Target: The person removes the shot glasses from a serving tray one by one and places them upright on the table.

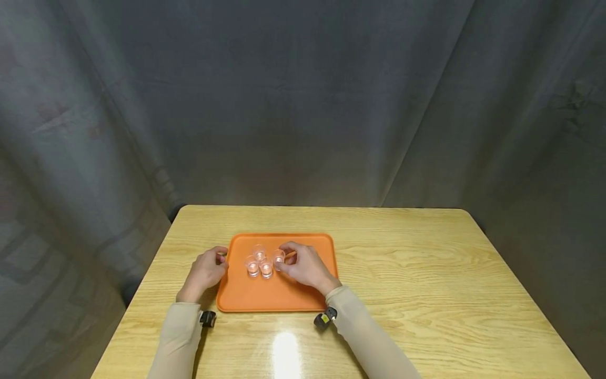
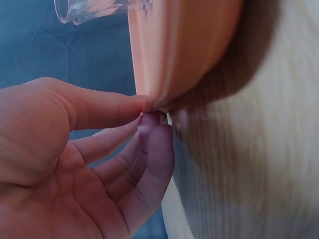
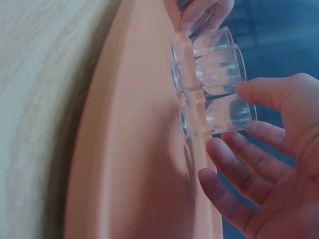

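The right hand (image 1: 306,267) pinches a clear cup (image 1: 279,257) between thumb and forefinger, its other fingers (image 3: 227,158) loosely spread; whether that cup touches the orange tray (image 1: 253,300) I cannot tell; three more cups (image 1: 266,269) stand close together just beside it on the tray, which lies on the counter (image 1: 426,273); the left hand (image 1: 204,271), thumb and fingers curled, pinches the tray's left edge; a knock between cups could tip one, and a tug on the rim could topple several; no brand, label or writing is readable
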`<state>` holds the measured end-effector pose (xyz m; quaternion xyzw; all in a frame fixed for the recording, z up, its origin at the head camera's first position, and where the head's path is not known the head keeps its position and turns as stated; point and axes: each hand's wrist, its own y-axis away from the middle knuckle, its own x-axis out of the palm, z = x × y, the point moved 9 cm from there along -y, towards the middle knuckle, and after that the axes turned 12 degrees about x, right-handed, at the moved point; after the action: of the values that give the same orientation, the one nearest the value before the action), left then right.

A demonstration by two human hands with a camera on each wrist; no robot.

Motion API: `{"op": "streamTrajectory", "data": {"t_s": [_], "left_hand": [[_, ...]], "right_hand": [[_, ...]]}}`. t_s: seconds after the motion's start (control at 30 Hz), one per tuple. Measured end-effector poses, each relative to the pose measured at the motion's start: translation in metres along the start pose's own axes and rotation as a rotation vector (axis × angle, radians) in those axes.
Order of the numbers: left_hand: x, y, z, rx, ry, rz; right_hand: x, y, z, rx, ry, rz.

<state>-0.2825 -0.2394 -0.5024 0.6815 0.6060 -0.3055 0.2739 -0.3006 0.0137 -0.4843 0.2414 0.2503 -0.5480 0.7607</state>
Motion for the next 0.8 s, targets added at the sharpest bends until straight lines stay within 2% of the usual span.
{"op": "streamTrajectory", "data": {"t_s": [0.4, 0.8], "left_hand": [[0.0004, 0.0006, -0.0015, -0.011, -0.008, 0.003], [-0.0002, 0.0007, -0.0031, 0.011, -0.009, -0.002]], "right_hand": [[0.0043, -0.0006, -0.0066, 0.055, -0.129, 0.021], [0.0066, 0.0002, -0.0102, 0.097, -0.231, 0.035]]}}
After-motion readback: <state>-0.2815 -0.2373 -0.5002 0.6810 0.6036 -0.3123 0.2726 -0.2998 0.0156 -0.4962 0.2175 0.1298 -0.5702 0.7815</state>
